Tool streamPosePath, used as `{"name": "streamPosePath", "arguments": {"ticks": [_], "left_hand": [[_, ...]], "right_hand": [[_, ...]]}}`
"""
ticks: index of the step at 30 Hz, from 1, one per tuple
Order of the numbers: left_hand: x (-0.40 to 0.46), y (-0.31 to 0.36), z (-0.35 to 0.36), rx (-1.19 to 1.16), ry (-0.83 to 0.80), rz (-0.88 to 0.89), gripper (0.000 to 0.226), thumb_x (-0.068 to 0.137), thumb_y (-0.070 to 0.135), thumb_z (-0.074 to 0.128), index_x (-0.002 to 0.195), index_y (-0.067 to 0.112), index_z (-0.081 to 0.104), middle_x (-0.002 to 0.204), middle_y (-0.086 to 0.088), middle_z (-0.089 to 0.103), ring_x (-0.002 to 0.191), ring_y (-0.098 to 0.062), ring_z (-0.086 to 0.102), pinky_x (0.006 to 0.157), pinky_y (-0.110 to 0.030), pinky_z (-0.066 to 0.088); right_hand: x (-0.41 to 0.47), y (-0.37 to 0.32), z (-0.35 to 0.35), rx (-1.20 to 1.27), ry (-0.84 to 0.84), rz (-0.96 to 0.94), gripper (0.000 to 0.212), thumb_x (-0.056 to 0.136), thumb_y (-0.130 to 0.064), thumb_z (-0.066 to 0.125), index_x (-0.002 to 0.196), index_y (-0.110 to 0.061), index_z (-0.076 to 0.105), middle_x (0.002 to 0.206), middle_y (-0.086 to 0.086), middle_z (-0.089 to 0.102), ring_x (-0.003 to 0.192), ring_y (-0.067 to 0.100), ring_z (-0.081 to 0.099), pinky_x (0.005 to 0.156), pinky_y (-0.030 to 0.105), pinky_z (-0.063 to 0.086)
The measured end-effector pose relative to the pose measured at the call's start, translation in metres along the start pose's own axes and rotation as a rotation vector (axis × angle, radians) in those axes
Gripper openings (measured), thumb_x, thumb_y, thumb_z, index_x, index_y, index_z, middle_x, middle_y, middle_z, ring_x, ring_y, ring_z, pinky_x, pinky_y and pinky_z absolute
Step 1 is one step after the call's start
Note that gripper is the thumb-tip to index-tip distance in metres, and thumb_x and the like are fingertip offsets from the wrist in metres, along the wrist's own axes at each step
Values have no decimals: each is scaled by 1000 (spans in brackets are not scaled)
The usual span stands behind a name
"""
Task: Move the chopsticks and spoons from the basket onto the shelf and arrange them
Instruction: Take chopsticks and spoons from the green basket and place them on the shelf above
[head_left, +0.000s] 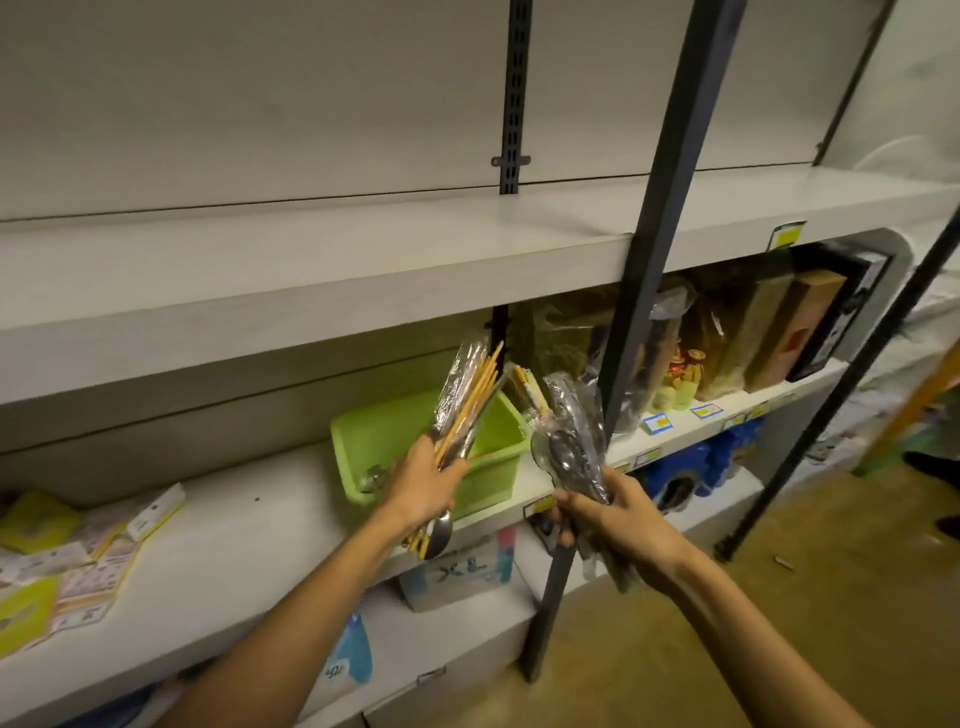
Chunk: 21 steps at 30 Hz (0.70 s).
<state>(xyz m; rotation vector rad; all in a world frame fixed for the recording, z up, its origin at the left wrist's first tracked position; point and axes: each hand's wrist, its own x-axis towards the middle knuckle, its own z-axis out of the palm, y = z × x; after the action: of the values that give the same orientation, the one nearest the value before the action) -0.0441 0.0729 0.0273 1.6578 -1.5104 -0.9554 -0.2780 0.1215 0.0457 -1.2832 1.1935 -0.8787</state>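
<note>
My left hand (426, 480) grips a bundle of wooden chopsticks and plastic-wrapped metal cutlery (470, 402), held upright over the green basket (395, 441). A spoon bowl (440, 535) sticks out below that hand. My right hand (618, 519) grips a clear plastic pack of metal spoons (571, 441), just right of the basket. The basket stands on the middle shelf (260, 530); a metal spoon (373, 475) shows at its left inner wall. More wrapped chopsticks (527, 389) rise behind the basket's right side.
A dark metal post (639, 291) stands right of the basket, close to my right hand. Flat yellow and white packets (78, 551) lie on the shelf's left part. Packaged goods and boxes (753, 338) fill its right part. The upper shelf (311, 249) is bare.
</note>
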Motion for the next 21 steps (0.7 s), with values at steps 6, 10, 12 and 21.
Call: {"name": "streamPosePath", "arguments": {"ticks": [6,10,12,21], "left_hand": [[-18,28,68,-271,-135,-6,10,95,14,56,90,7,50,66,-3,53,40,-2,53,41,-21,46],[-13,70,110,-362,-216,52,19,95,24,57,95,6,51,67,0,56,47,-9,60,46,-28,51],[-6,95,133,-381,-237,69,29,94,31,58,105,5,54,74,-5,63,54,-16,63,50,-33,54],[34,241,238,-629,-370,125,21,91,34,61,105,19,64,86,0,73,68,-18,68,51,-30,53]], "right_hand": [[-22,1,-34,161,51,-100,28,92,-14,60,110,7,52,82,13,68,68,27,63,65,38,56],[-24,-4,-74,237,125,-121,20,93,-13,60,105,2,56,82,12,68,66,26,64,57,30,56],[-21,-11,-102,235,160,-130,20,92,-15,61,103,1,57,83,12,68,66,25,64,55,29,53],[-2,-76,-254,217,235,-242,21,89,-17,63,102,0,61,81,11,69,63,24,67,53,31,57]]}}
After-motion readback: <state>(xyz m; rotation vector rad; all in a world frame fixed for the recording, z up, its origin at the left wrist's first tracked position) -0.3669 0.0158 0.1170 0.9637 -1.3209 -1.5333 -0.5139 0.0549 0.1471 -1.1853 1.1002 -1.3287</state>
